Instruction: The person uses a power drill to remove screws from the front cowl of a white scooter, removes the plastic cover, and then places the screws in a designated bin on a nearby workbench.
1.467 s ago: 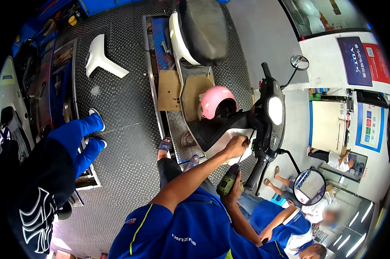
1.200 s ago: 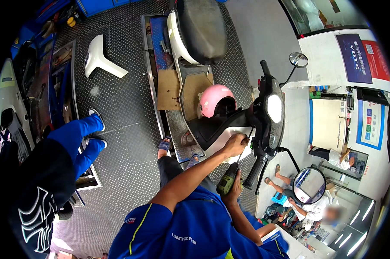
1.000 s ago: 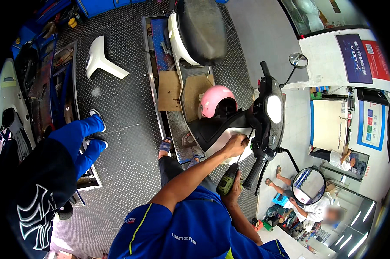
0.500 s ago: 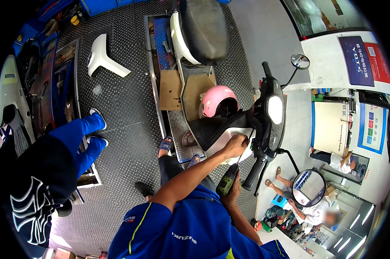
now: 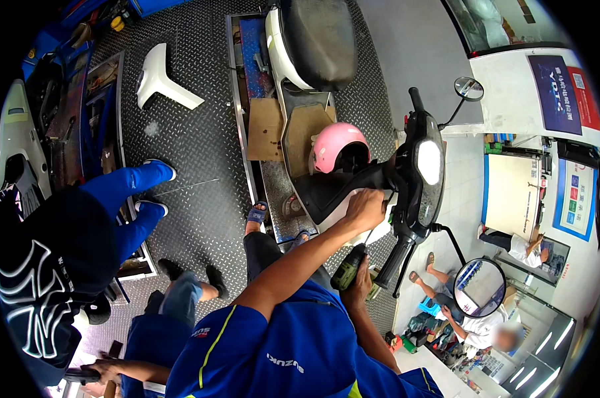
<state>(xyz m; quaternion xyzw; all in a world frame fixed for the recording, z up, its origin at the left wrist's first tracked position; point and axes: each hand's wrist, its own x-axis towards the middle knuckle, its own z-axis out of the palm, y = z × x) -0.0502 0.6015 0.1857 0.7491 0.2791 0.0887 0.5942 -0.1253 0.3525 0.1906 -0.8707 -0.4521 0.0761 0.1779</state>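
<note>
My left hand is closed against the scooter, just below its handlebar. Any object between its fingers is hidden or too small to make out. My right hand grips a green and black cordless drill below the left one. The drill's thin long bit points up toward my left hand, beside the white front panel. A pink helmet rests on the scooter's footboard, in front of the black seat.
A white body panel lies on the checkered metal floor. Cardboard sits beside the footboard. One co-worker stands at left; another co-worker's hand shows at lower left. A round mirror sticks out at right.
A co-worker in denim shorts has come into view at lower left. The drill has turned in my right hand and shifted slightly. My left hand stays by the handlebar.
</note>
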